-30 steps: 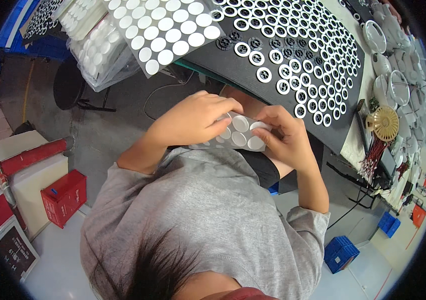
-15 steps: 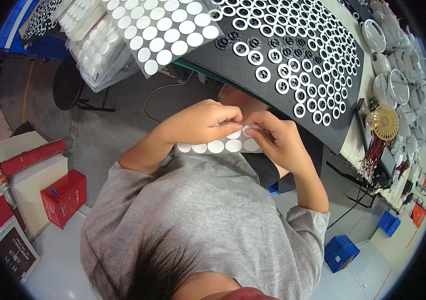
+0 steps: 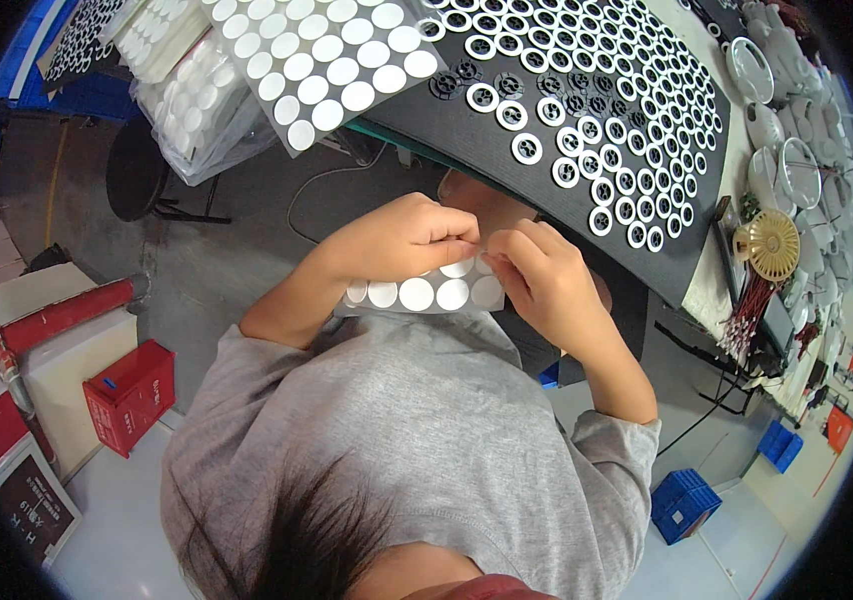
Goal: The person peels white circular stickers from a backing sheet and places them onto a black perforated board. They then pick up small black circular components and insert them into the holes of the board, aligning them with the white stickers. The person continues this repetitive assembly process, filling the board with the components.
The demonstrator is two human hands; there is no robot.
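1. Currently, the left hand (image 3: 409, 240) is pinching the dotted sheet (image 3: 435, 281) before the grey shirt (image 3: 387, 400).
2. The right hand (image 3: 539, 272) is seemingly pinching its edge.
3. Uneven pulling could be risking creases.

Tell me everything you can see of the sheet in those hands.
The sheet looks like thin, translucent plastic, bearing rows of flat white discs. Five show in the near row, the rightmost greyer. It is before the grey shirt; its far edge is hidden. The left hand grips it; the right hand touches its far right corner.
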